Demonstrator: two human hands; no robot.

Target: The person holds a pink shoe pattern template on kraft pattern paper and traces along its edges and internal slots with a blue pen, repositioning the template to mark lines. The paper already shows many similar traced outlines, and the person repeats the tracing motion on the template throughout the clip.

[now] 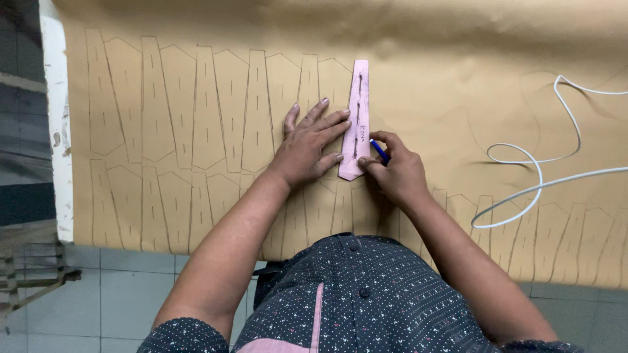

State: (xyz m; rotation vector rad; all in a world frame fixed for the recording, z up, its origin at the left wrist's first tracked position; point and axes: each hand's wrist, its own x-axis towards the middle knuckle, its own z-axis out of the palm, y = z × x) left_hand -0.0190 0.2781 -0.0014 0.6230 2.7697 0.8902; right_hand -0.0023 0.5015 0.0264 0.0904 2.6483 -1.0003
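A narrow pink paper template [358,98] with a pointed lower end lies on a wide sheet of brown paper [445,85]. My left hand [306,145] rests flat beside it, fingertips pressing the template's left edge. My right hand [391,171] grips a blue pen [379,151], its tip against the template's lower right edge. Many outlines of the same shape are drawn in rows across the brown paper to the left and along the near edge.
A white cable [538,171] loops over the paper at the right. The table's white edge [55,117] shows at the left. Grey floor tiles [111,294] lie below the table's near edge.
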